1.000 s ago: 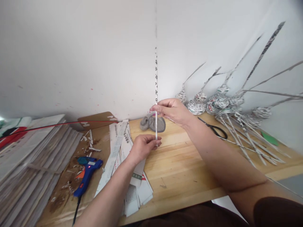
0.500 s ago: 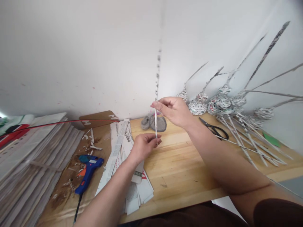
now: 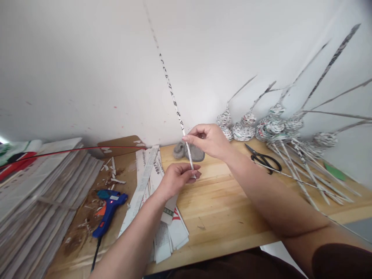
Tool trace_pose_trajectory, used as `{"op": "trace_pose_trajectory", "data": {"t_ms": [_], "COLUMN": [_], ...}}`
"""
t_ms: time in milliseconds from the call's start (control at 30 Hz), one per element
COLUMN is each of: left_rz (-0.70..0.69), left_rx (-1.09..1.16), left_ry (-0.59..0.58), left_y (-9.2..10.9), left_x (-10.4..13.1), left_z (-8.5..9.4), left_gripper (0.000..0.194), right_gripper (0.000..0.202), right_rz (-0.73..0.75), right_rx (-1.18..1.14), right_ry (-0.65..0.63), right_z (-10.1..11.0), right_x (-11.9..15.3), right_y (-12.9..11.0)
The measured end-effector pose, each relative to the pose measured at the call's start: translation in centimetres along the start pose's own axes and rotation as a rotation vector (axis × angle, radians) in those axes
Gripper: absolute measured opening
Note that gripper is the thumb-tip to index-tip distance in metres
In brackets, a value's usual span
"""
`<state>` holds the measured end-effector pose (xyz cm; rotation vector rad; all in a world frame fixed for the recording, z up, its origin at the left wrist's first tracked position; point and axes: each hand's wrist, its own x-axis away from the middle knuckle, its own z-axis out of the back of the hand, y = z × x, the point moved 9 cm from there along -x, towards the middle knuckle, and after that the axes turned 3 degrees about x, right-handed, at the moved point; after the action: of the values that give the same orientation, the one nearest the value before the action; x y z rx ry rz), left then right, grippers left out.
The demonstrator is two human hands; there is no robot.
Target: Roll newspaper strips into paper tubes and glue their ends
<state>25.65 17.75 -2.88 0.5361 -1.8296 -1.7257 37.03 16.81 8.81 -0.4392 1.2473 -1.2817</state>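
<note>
A long, thin rolled newspaper tube (image 3: 171,92), white with black print, slants up and to the left in front of the wall. My left hand (image 3: 178,179) pinches its lower end between thumb and fingers. Higher up the tube, my right hand (image 3: 205,141) grips it with thumb and forefinger. Behind the hands lies a grey fuzzy pad (image 3: 198,154) with a rounded grey lump (image 3: 178,150) beside it, both partly hidden. Under my left forearm are flat newspaper strips (image 3: 145,174).
A blue glue gun (image 3: 108,213) lies on cardboard at left, beside a tall newspaper stack (image 3: 55,193). Black scissors (image 3: 265,158) rest at right, near loose paper tubes (image 3: 308,182). Several woven paper gourd shapes (image 3: 243,130) stand along the wall.
The tube's upper part has swung from nearly upright to a leftward slant. My right hand has dropped slightly and moved a little left; both hands still grip the tube.
</note>
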Motion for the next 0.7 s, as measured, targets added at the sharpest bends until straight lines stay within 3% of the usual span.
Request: {"op": "trace_pose_trajectory", "data": {"t_ms": [67,200,267,433,500,633,700], "left_rz": [-0.008,-0.001,0.0,-0.057,-0.061,-0.034,-0.022], "left_rx": [0.021,0.043,0.023,-0.074,-0.055,0.012,0.027], "left_ry": [-0.033,-0.071,-0.031,0.113,0.109,0.02,-0.002], "left_y": [0.2,0.1,0.0,0.4,0.5,0.5,0.4], "left_x": [0.1,0.1,0.0,-0.2,-0.2,-0.1,-0.1], "left_z": [-0.1,-0.3,0.0,1.1,1.2,0.7,0.5], "left_gripper": [0.037,0.036,0.035,0.028,0.028,0.031,0.031], "right_gripper": [0.036,0.039,0.04,0.037,0.037,0.041,0.042], "right_rz": [0.004,-0.039,-0.051,-0.013,-0.007,-0.043,-0.073], "right_rx": [-0.03,-0.043,0.024,0.198,0.204,0.072,0.042], "right_ry": [-0.051,-0.345,-0.297,0.004,0.01,-0.302,-0.371], "right_z": [-0.3,-2.3,-2.1,-0.6,-0.7,-2.9,-3.4], "right_x": [0.0,0.3,0.2,0.2,0.3,0.5,0.6], "right_y": [-0.3,0.0,0.4,-0.1,-0.3,0.3,0.8]}}
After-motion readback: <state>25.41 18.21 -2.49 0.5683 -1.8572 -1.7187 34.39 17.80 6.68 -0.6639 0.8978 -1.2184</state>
